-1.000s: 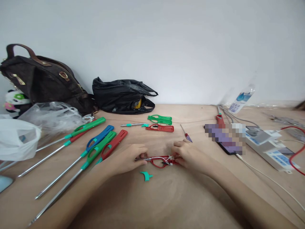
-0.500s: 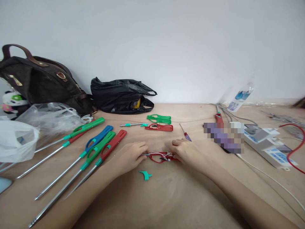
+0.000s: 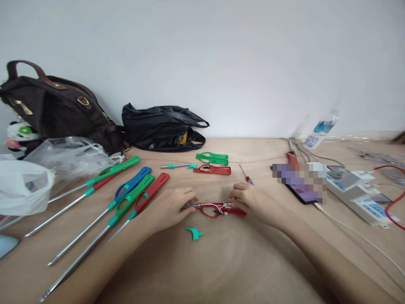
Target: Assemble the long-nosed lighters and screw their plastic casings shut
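An opened red stick lighter [image 3: 211,214] lies on the table between my hands, its inside facing up with thin white wires and small metal parts showing. My left hand [image 3: 175,202] is closed on the metal rod at the lighter's left end. At the other end my right hand [image 3: 251,200] bends over the handle, fingertips and thumb at its upper edge by the wires; the exact contact is partly hidden. A teal trigger piece [image 3: 195,233] lies in front of the lighter. Behind are a red casing half [image 3: 218,170], a green casing half [image 3: 218,159] and a screwdriver [image 3: 246,174].
Several whole stick lighters [image 3: 144,188] lie at left beside plastic bags [image 3: 28,181] and a backpack [image 3: 63,109]. A black bag [image 3: 155,126] stands by the wall. On the right are a phone [image 3: 302,196], a power strip [image 3: 354,198], cables and a bottle [image 3: 321,128].
My right hand has shifted slightly, so more of the red handle's right end shows below it. My left hand stays at the rod. The view has moved slightly.
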`<state>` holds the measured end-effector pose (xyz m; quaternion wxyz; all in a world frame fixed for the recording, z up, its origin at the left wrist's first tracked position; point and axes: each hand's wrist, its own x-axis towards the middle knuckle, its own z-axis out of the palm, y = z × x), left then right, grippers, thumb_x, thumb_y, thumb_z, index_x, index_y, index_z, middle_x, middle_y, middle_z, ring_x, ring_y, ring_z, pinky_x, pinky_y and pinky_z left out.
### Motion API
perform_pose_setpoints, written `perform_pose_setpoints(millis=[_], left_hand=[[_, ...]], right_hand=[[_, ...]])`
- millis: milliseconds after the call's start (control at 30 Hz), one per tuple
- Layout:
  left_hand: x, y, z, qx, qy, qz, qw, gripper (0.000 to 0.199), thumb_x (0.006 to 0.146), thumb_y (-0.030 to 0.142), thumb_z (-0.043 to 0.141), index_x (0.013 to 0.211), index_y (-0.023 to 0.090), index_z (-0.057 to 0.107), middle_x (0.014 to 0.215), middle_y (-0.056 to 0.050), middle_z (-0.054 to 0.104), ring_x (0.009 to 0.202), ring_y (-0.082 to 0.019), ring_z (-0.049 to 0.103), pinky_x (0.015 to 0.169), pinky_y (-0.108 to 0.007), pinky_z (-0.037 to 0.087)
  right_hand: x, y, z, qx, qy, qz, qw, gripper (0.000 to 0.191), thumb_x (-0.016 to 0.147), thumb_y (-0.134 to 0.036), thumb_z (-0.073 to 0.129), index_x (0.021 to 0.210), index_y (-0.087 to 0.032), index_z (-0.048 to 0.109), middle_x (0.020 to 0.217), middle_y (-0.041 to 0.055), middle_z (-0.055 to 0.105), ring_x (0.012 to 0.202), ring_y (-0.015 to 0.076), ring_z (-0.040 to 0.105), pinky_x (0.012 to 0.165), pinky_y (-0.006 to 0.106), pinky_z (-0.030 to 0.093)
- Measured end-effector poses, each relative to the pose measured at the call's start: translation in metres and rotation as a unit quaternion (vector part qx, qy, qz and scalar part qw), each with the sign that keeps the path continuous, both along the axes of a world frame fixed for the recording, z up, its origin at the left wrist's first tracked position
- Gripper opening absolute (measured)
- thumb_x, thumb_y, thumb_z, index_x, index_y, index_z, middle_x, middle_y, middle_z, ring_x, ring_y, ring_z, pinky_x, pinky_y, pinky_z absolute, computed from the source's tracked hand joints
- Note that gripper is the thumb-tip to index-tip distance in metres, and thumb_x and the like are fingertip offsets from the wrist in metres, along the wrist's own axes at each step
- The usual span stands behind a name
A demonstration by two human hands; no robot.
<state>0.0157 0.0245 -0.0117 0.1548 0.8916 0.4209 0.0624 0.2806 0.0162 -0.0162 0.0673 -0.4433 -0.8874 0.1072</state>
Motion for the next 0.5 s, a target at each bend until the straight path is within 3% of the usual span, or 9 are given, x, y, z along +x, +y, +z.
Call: perform_pose_setpoints(millis=[267,500], left_hand=[[-0.001,0.004,-0.014,0.033,-0.019,-0.028,0.999,0.02,0.086,0.013,0.042,0.073,0.018,0.056,0.079,-0.002,0.062,0.073,-0.018,0.057,0.061,-0.027,0.037],[0.004,0.002,-0.012,0.051,0.01,-0.033,0.998,0.02,0.084,0.009,0.042,0.07,0.017,0.053,0.078,-0.003,0.059,0.072,-0.018,0.056,0.059,-0.027,0.034]], right_hand=[[-0.019,-0.012,-0.011,0.027,0.061,0.047,0.997,0.015,0.087,-0.019,0.062,0.102,-0.018,0.062,0.105,0.0074,0.061,0.096,0.0217,0.058,0.081,0.034,0.048],[-0.015,-0.009,-0.011,0.005,0.08,0.054,0.995,0.013,0.09,-0.022,0.058,0.102,-0.018,0.063,0.103,0.0077,0.061,0.095,0.0208,0.059,0.08,0.034,0.048]])
